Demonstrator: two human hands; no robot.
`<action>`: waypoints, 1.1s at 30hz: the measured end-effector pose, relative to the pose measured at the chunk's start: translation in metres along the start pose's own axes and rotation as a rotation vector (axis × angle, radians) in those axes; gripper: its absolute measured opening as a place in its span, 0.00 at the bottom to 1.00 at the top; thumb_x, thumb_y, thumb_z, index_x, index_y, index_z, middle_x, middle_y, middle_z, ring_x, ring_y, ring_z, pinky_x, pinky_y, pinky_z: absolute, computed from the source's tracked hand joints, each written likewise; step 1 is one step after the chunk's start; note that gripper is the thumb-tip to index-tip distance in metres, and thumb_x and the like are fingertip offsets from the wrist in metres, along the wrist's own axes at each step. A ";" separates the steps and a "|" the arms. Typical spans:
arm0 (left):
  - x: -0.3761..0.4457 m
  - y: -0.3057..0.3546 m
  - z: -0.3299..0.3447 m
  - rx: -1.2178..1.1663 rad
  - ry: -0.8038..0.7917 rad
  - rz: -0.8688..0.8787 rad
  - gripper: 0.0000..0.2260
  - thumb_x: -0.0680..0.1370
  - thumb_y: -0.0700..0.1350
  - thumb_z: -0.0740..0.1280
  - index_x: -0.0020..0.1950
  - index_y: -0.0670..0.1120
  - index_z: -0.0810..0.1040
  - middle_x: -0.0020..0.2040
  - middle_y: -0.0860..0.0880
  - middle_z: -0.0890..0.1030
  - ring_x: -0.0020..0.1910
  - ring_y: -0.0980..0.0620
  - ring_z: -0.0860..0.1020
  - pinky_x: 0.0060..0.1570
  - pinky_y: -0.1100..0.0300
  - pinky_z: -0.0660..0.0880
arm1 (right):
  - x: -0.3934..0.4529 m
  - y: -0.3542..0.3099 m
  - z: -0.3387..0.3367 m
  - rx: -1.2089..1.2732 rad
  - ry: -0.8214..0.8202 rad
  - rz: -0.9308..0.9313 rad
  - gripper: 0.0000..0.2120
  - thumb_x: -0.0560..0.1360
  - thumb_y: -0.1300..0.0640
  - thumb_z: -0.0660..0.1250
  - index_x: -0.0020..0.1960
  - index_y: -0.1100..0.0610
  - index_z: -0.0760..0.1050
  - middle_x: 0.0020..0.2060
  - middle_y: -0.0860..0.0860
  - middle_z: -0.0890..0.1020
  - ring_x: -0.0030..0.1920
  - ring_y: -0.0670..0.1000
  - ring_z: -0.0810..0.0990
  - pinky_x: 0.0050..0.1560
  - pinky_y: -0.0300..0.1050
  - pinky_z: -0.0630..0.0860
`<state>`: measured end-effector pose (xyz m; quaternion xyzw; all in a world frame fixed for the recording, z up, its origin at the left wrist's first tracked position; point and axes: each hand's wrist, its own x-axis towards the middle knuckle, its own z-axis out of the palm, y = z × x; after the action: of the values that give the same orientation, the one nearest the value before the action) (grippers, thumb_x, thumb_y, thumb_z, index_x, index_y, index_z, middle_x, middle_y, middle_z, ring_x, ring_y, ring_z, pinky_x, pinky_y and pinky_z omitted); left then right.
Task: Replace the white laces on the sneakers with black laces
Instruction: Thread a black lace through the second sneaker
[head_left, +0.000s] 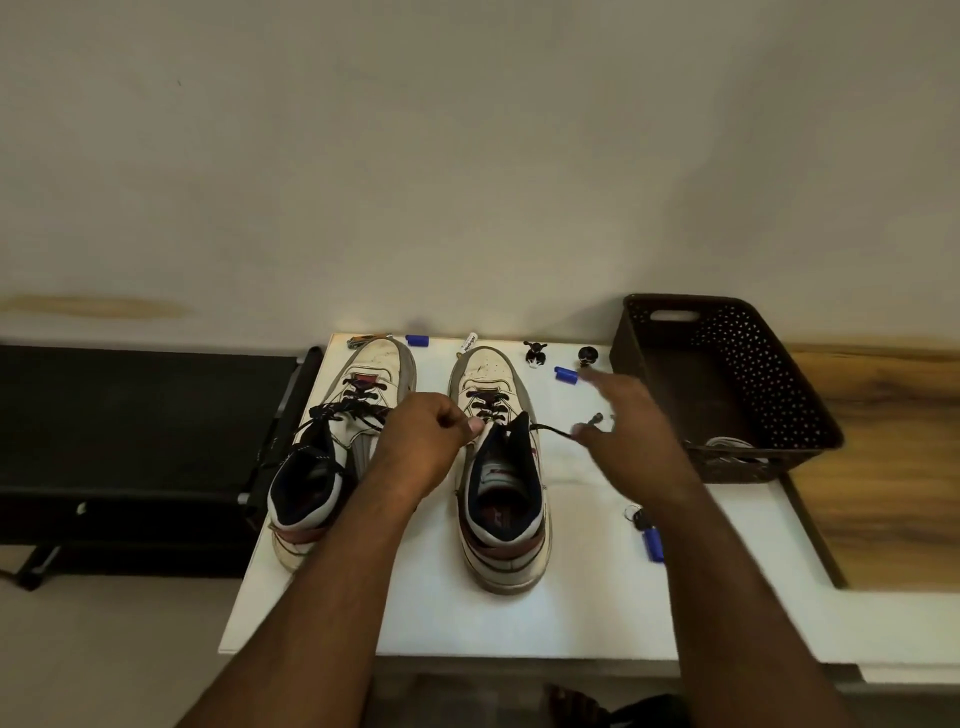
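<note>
I have the black lace (550, 429) stretched sideways between my hands across the right sneaker (501, 467): my left hand (423, 441) fingers clench one end, my right hand (618, 421) fingers pinch the other, nearer the next eyelet.

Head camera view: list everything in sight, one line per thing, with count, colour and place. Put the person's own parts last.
sneakers: two, white with grey and maroon trim, side by side on the board, toes to the wall.
black laces: threaded in both sneakers; the right sneaker's lace end runs out to the right.
board: one, white, under the sneakers.
basket: one, dark brown, perforated, right of the board.
blue caps: three, along the board's far and right edges.
small dark figurines: two, far edge.
left hand: grip curled at the right sneaker's tongue.
right hand: pinches the lace end.
</note>
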<state>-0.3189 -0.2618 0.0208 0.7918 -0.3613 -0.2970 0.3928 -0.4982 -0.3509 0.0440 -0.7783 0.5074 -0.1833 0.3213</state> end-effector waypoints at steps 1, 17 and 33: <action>0.000 0.000 0.001 -0.013 -0.013 0.000 0.07 0.77 0.47 0.70 0.39 0.48 0.78 0.38 0.51 0.80 0.39 0.54 0.76 0.44 0.57 0.74 | -0.002 -0.007 0.009 0.043 -0.109 -0.034 0.20 0.76 0.60 0.68 0.68 0.50 0.72 0.59 0.43 0.73 0.56 0.43 0.73 0.50 0.32 0.69; -0.006 0.003 -0.008 -0.037 -0.193 -0.069 0.09 0.80 0.47 0.65 0.44 0.44 0.80 0.33 0.53 0.71 0.31 0.55 0.68 0.30 0.62 0.62 | 0.001 -0.001 0.016 0.048 -0.099 0.078 0.13 0.78 0.55 0.66 0.62 0.50 0.77 0.54 0.46 0.79 0.53 0.46 0.75 0.55 0.43 0.72; -0.015 0.006 -0.011 0.199 0.253 0.097 0.02 0.75 0.46 0.70 0.43 0.52 0.79 0.47 0.52 0.80 0.46 0.51 0.76 0.47 0.55 0.74 | -0.016 -0.020 0.031 -0.098 0.292 -0.024 0.07 0.76 0.49 0.68 0.44 0.51 0.79 0.43 0.47 0.79 0.48 0.50 0.77 0.50 0.47 0.72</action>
<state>-0.3208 -0.2483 0.0346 0.8396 -0.3745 -0.1385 0.3684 -0.4721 -0.3207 0.0359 -0.7642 0.5478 -0.2731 0.2036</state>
